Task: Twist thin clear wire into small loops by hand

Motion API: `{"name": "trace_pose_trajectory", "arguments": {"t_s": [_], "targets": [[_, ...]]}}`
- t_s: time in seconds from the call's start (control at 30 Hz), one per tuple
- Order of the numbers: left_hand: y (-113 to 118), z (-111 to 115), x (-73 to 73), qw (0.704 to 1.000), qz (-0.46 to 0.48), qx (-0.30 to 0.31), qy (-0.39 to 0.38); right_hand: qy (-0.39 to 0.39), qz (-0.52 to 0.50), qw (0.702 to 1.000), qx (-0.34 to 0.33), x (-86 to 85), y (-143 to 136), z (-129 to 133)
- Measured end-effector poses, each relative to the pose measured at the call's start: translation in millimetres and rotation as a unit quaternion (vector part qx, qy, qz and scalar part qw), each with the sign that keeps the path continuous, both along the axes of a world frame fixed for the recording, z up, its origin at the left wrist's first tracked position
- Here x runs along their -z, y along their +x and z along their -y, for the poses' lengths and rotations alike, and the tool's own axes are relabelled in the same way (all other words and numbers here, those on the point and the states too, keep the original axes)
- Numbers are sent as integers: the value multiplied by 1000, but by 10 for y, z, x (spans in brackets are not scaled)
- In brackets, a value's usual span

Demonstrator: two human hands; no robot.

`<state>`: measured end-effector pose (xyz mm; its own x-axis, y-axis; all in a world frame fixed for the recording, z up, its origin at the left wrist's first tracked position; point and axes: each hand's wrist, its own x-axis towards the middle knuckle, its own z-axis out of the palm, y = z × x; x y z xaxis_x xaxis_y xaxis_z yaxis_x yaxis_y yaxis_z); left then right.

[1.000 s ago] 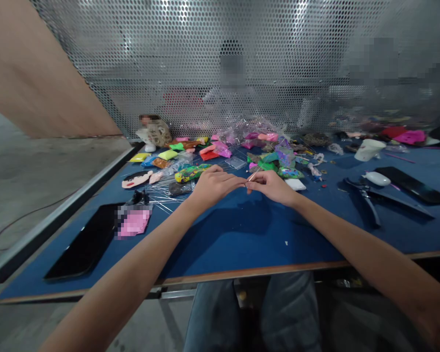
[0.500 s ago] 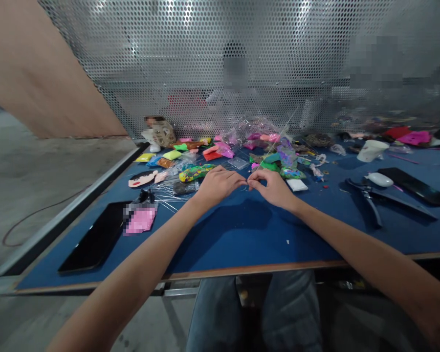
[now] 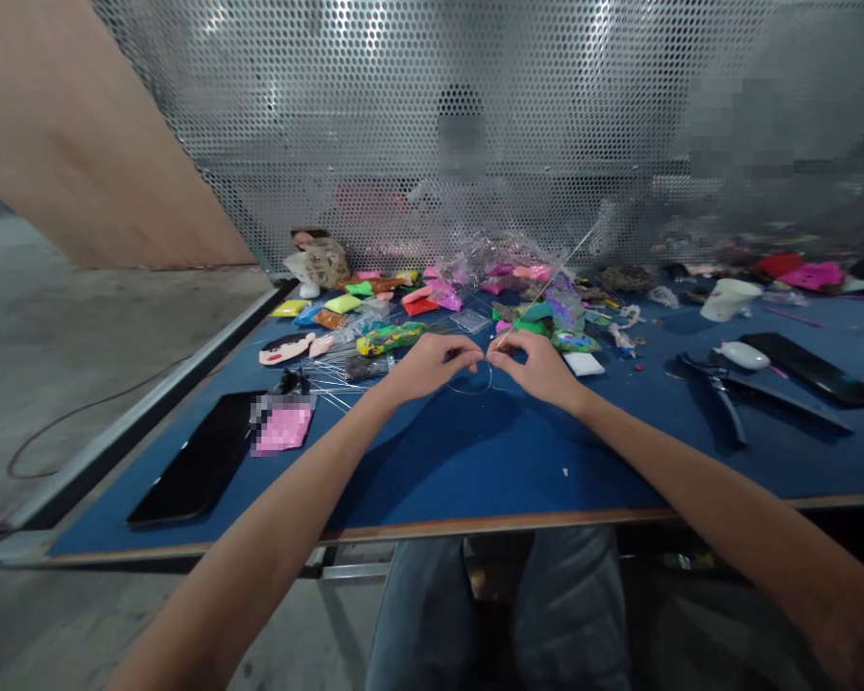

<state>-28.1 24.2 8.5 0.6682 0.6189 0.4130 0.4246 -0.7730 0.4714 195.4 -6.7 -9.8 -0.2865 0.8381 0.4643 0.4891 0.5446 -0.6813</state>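
Note:
Over the middle of the blue table, my left hand [image 3: 434,366] and my right hand [image 3: 538,370] meet fingertip to fingertip. Both pinch a thin, pale wire [image 3: 580,244]. Its long straight end slants up and to the right past my right hand, and a small curved loop of it hangs below my fingers. Just behind my left hand is a green and yellow patterned clay piece [image 3: 391,338]. A white square block [image 3: 584,364] lies close to my right hand. The exact grip between the fingertips is too small to make out.
Coloured clay packets [image 3: 343,304] and crumpled plastic crowd the back. Left are a black phone-like slab [image 3: 194,461] and a pink packet [image 3: 285,427]. Right lie pliers [image 3: 720,403], a white mouse-shaped object [image 3: 743,356], a dark phone [image 3: 813,369] and a cup [image 3: 730,299]. A perforated metal screen [image 3: 374,125] stands behind.
A loop of the wire now shows below my hands. My left fingers have curled from a flatter pose into a rounder pinch. The view has shifted slightly.

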Motion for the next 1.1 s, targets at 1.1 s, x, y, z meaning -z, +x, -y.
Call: {"name": "trace_pose_trajectory", "arguments": {"t_s": [1.1], "targets": [[-61, -2, -17, 910, -124, 27, 395, -219, -149, 961, -76, 93, 67, -118]]}}
